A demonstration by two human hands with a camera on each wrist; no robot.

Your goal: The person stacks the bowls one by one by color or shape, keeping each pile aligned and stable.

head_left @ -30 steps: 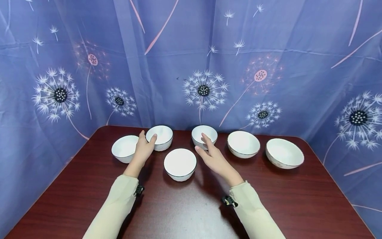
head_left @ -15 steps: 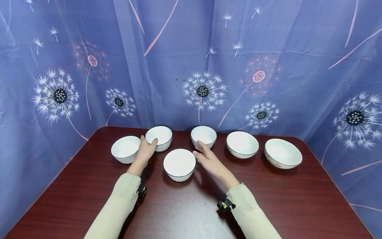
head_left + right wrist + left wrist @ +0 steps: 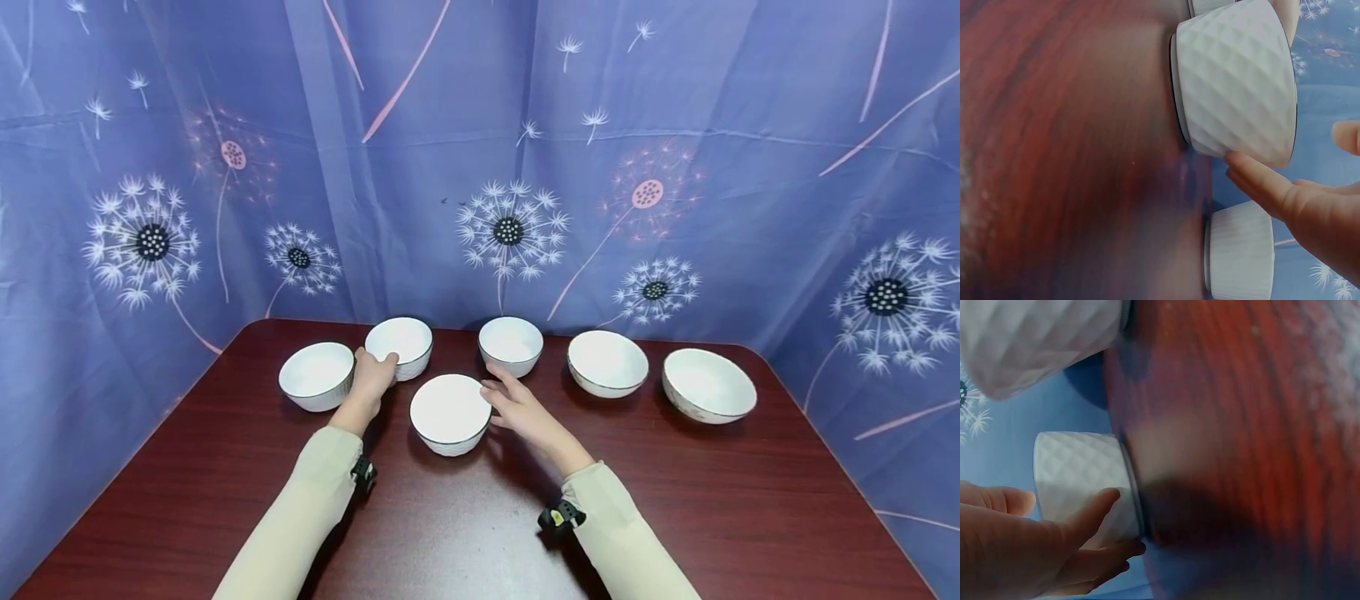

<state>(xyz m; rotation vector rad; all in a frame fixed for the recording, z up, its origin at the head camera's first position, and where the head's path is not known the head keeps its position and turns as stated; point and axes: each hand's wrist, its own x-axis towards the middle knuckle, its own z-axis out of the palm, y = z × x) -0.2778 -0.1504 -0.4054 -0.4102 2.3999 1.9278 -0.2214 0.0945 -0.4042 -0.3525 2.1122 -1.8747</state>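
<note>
A white bowl with a diamond-textured wall and dark rim [image 3: 450,412] stands in the middle, between my hands. My left hand [image 3: 370,382] is at its far left, in front of another diamond-textured bowl [image 3: 400,346]. In the left wrist view its loosely bent fingers [image 3: 1094,515] overlap that rear bowl's wall. My right hand [image 3: 528,417] reaches in from the right with fairly straight fingers; fingertips are right at the middle bowl's rim. The right wrist view shows a fingertip beside this bowl's textured wall [image 3: 1235,81], with the thumb apart.
Left of my left hand stands a white bowl [image 3: 317,375]. Behind my right hand is a ribbed bowl [image 3: 512,343], also in the right wrist view. Two wider bowls, one [image 3: 608,362] and another [image 3: 708,385], stand farther right on the dark red-brown table [image 3: 720,508]. A blue dandelion-print curtain [image 3: 420,208] hangs behind.
My right hand has moved left and slightly nearer, from before the ribbed bowl to the middle bowl's side. My left hand has drifted right and slightly nearer. The bowls have stayed in place.
</note>
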